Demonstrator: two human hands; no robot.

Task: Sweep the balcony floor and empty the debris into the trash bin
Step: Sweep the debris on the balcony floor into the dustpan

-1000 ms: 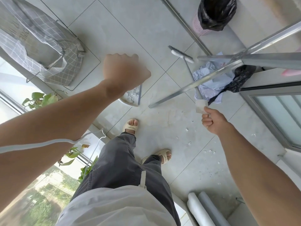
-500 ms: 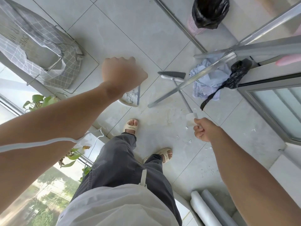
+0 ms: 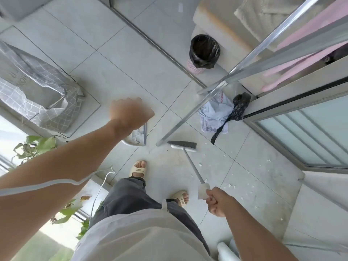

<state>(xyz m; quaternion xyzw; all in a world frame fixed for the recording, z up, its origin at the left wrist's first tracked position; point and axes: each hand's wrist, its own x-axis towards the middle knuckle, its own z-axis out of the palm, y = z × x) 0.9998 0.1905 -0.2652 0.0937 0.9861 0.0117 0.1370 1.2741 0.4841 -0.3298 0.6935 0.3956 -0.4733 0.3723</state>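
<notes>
Far left: a grey checked fabric bag (image 3: 43, 95) slumped on the tiles, with a leafy plant (image 3: 35, 146) below it at the window edge. The left hand (image 3: 130, 113) is out in front with its back to the camera, fingers curled under; what they grip is hidden, though the dustpan (image 3: 138, 137) hangs directly beneath the fist, white crumpled debris showing in its tray. Two feet in beige slide sandals (image 3: 138, 169) stand on the balcony floor (image 3: 116, 59), grey trousers above. Just right of the dustpan, a slanted metal rack leg (image 3: 188, 117) meets the floor, and the broom (image 3: 183, 146) has its dark bristles down on the tile beside that leg's foot. The grey shaft runs back to the right hand (image 3: 219, 201), which is clenched round the white handle end. White scraps (image 3: 230, 185) lie scattered on the tiles right of the broom. Farther off, past the floor track, the trash bin (image 3: 204, 51) stands upright, pink with a black liner, well apart from the dustpan. Crumpled paper (image 3: 212, 113) and a black bag (image 3: 240, 105) lie near the sliding door frame (image 3: 293, 102).
</notes>
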